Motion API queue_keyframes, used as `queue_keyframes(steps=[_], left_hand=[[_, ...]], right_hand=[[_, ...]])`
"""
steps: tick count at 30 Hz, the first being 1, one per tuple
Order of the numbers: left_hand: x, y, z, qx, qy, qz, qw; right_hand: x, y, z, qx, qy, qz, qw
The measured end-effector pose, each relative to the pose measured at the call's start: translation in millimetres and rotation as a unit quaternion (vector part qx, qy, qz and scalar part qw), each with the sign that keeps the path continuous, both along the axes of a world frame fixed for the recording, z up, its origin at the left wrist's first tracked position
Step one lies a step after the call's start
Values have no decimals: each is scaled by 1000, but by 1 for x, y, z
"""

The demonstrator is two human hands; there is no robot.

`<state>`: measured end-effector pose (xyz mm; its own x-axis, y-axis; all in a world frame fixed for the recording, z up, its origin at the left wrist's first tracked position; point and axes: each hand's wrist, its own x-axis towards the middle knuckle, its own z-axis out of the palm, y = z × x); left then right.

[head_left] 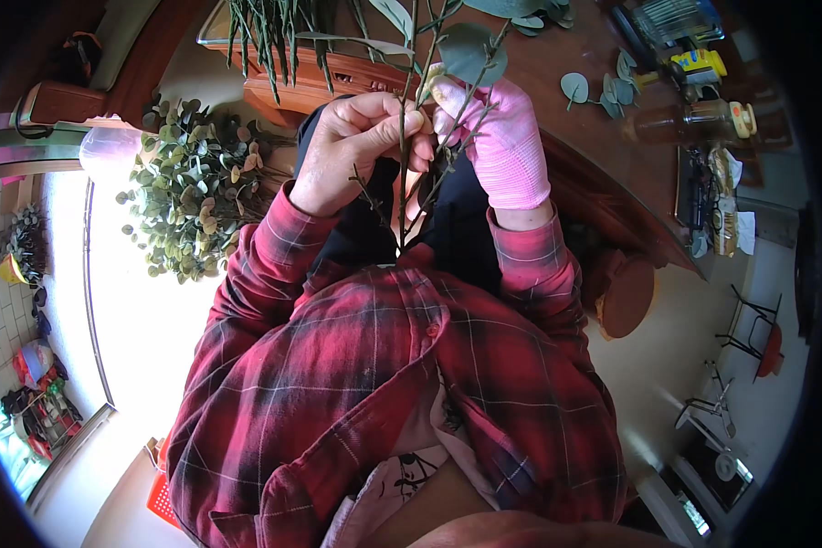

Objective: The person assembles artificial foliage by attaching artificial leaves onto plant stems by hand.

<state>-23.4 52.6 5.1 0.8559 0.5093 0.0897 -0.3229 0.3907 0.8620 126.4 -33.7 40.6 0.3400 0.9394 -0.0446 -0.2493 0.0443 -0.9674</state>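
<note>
My bare left hand (367, 137) pinches the dark stem of a leafy branch (402, 178) between thumb and fingers. The branch stands upright in front of my lap, its lower stems thin, knobbly and stripped of leaves, with round grey-green leaves (470, 55) near the top. My right hand (502, 137), in a pink knitted glove, is closed at the same height, its fingertips around a thin part of the branch close to my left fingers. What exactly lies between the gloved fingertips is partly hidden.
Ahead is a brown wooden table (575, 100) with a bundle of green stems (279, 36), loose leaf sprigs (612, 91), a yellow item (700, 66) and a brown bottle (703, 121). A large leafy bunch (205, 187) stands left; a round stool (626, 297) is at right.
</note>
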Motion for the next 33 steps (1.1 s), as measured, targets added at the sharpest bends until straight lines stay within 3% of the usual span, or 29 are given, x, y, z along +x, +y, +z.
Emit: queue_keyframes(steps=[9, 33], left_hand=[[-1, 1, -1, 7, 18, -4, 1000], [-1, -6, 0, 8, 24, 17, 1000]], right_hand=[[-2, 0, -3, -51, -53, -15, 997], [-2, -3, -1, -17, -49, 16, 999]])
